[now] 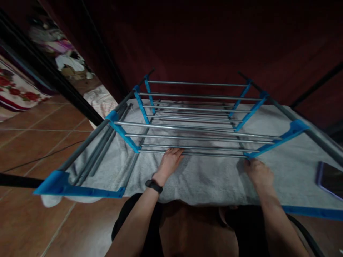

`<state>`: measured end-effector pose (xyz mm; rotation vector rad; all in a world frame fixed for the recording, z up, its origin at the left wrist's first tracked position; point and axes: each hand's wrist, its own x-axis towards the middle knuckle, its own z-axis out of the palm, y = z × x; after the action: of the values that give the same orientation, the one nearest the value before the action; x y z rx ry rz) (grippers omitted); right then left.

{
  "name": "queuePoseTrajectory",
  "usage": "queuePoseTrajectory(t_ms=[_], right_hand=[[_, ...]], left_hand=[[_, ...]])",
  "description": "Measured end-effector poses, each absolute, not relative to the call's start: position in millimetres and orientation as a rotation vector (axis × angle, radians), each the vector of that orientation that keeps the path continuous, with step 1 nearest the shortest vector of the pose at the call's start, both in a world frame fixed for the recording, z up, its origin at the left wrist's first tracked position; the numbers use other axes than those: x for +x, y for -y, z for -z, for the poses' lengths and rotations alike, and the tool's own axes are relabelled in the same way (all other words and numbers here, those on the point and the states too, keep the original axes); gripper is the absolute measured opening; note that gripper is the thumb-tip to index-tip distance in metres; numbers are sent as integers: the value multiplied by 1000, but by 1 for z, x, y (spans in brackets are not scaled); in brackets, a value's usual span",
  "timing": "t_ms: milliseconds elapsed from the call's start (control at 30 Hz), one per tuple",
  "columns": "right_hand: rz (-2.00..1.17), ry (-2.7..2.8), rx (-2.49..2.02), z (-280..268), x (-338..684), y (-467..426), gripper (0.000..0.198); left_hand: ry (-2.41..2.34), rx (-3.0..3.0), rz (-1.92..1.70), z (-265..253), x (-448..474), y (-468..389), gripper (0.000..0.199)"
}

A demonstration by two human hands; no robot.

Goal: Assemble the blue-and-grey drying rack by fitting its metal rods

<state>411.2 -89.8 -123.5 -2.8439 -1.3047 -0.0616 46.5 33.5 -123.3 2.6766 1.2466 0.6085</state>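
Observation:
A partly assembled rack of thin metal rods (203, 137) and blue plastic brackets (128, 138) lies on a grey cloth (203, 178) in front of me. My left hand (170, 163) is at the lowest near rod, left of its middle, with its fingers curled at the rod and their tips partly hidden. My right hand (258, 174) is closed at the lower end of the near right bracket (278, 140), where the rods meet it. What its fingers press on is partly hidden. A black band sits on my left wrist.
Loose grey tubes (103, 150) lie on the cloth at the left. At the near left corner is another blue bracket (80, 190). A phone (331, 180) lies at the right edge. Dark red fabric (203, 43) hangs behind, and tiled floor (29, 214) shows left.

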Motion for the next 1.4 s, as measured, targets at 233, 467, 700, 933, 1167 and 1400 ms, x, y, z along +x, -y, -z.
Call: queuePoseTrajectory(t_ms=[233, 467, 700, 933, 1167, 1400], right_hand=[[314, 1741, -1954, 107, 362, 71, 30], [495, 1973, -1731, 115, 324, 37, 30], [419, 2037, -1796, 114, 321, 32, 23], [386, 2063, -1779, 112, 327, 32, 19], [424, 2062, -1789, 109, 328, 31, 20], [424, 2079, -1695, 111, 335, 31, 21]], left_hand=[[-1361, 2561, -867, 117, 42, -29, 22], [-1453, 2410, -997, 116, 38, -32, 17], [-1592, 2314, -1025, 112, 29, -33, 18], [-1701, 2360, -840, 113, 27, -31, 29], [-1539, 2535, -578, 109, 27, -43, 29], [-1522, 2598, -640, 104, 27, -44, 31]])
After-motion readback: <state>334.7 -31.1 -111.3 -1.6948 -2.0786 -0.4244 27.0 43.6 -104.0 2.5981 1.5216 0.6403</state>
